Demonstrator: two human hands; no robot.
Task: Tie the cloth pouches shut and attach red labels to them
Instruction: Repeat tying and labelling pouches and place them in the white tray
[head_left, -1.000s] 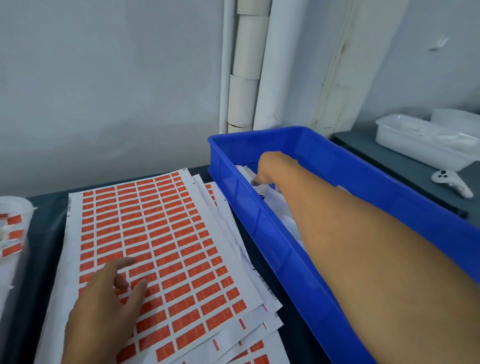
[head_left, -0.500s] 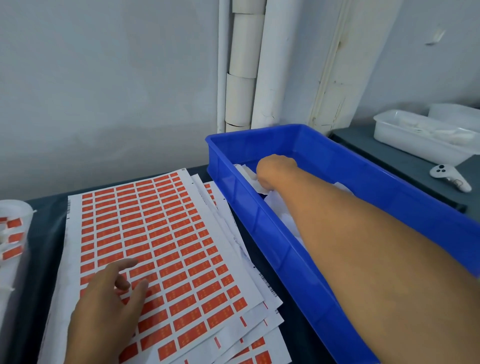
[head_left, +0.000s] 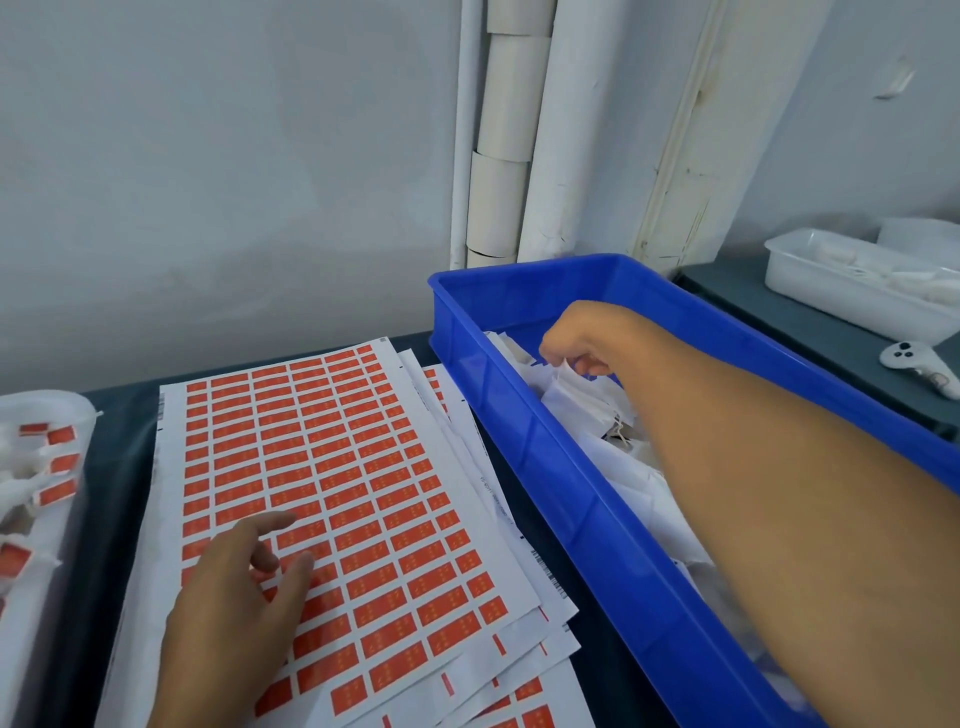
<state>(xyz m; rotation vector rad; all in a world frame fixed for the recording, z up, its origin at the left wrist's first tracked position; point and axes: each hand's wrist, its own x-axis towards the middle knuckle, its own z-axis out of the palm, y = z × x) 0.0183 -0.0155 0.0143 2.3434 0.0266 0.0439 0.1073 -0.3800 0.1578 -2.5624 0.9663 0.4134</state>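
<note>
**Currently: right hand pinching a pouch in the blue bin**

I see the white cloth pouches (head_left: 587, 400) piled inside the blue bin (head_left: 550, 467), which sits on the right side of the dark desk (head_left: 124, 441). My right hand (head_left: 576, 338) is inside the bin near its far end, fingers curled and pinching the top of one pouch; the forearm runs diagonally across the bin from the lower right. Thin drawstrings show among the pouches just beside the forearm.

The red labels (head_left: 332, 499) are printed in rows on a white sheet that lies flat on the desk just left of the bin. That sheet tops a fanned stack of similar sheets, whose edges stick out at the right and near side. My left hand (head_left: 234, 608) rests on the near part of the top sheet, fingers loosely spread and holding nothing, the index finger extended over the rows.

At the far left edge, a clear container (head_left: 47, 415) holds white pouches that already carry red labels. Beyond the bin, on a separate dark surface at the right, stands a white tray (head_left: 852, 296), with a white handheld controller (head_left: 919, 364) lying near it. White pipes (head_left: 519, 130) run up the pale wall behind the bin.
</note>
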